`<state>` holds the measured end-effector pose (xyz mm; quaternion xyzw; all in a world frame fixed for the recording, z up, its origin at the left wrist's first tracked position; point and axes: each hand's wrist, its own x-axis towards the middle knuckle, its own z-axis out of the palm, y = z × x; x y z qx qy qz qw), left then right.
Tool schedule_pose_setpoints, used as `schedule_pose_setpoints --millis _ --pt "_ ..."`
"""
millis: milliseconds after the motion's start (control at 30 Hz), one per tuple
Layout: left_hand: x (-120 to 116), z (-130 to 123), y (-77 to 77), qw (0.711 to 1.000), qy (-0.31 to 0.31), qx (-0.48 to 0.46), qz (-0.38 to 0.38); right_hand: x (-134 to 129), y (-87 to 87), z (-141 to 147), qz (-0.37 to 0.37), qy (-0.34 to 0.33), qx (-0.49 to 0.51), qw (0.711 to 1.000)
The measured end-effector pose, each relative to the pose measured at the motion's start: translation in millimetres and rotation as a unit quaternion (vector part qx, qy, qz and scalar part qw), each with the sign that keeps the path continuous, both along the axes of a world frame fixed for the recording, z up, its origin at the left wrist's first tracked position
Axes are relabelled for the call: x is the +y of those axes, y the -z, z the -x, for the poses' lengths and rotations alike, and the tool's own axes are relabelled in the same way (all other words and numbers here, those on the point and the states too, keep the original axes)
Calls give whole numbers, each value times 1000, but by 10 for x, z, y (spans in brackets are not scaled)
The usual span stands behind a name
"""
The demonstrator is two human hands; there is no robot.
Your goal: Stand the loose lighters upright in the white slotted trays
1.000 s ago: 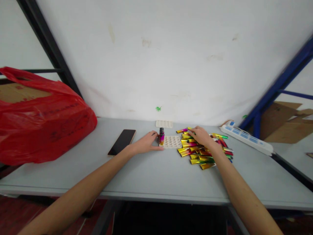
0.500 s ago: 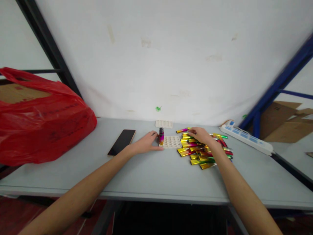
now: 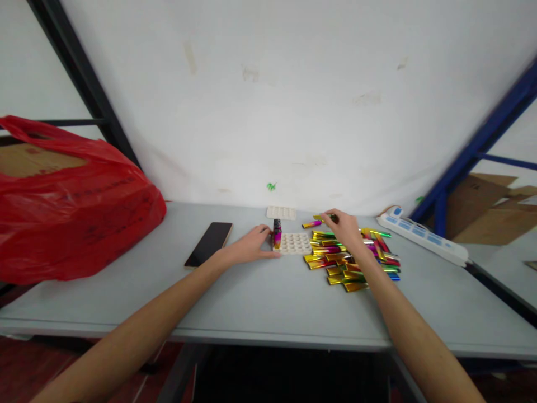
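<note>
A white tray with rows of round holes (image 3: 296, 244) lies on the table, with a short row of purple and yellow lighters (image 3: 277, 234) standing upright along its left edge. My left hand (image 3: 253, 244) rests beside that edge, thumb and fingers spread, the thumb at the tray's near corner. My right hand (image 3: 344, 228) pinches a gold lighter (image 3: 318, 217) held lengthwise above the table. Beneath and in front of this hand is a pile of shiny gold, red, green and purple lighters (image 3: 335, 274). One purple and gold lighter (image 3: 311, 224) lies apart at the pile's far left.
Another white holed tray (image 3: 281, 212) lies against the wall. To the left are a black phone (image 3: 208, 244) and a big red plastic bag (image 3: 79, 207). A white power strip (image 3: 423, 235) lies at the right, near a blue metal frame (image 3: 474, 143) and cardboard boxes (image 3: 482, 215).
My right hand has lifted away from the pile, slightly up and to the left, with a lighter between its fingers. My left hand and the tray have stayed put.
</note>
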<state>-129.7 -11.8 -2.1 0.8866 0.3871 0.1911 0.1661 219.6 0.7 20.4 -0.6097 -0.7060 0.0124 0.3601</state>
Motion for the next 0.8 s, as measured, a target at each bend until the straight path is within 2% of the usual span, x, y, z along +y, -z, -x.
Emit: schedule_pose_setpoints --millis 133,233,300,367,433,467,700,800 --pt "-8 -10 30 1000 2 -1 -14 -19 25 122 -34 -9 104 994" --pt "-8 -16 64 1000 5 -3 -25 -71 24 261 -36 -56 180 981" --pt "-7 -23 85 1000 4 -5 -28 -131 7 362 15 -128 250 960" --pt "-10 -37 105 1000 1 -9 -29 -196 -6 459 81 -200 310 926" --pt "-16 -56 123 999 -4 -14 -30 -249 -2 547 120 -229 339 905" --pt "-19 -67 131 999 -7 -16 -31 -268 7 586 127 -224 342 904" --pt "-31 -107 153 999 -17 -17 -27 -304 67 765 69 -139 225 962" --pt "-27 -101 157 999 -13 -22 -32 -314 66 802 47 -104 195 974"
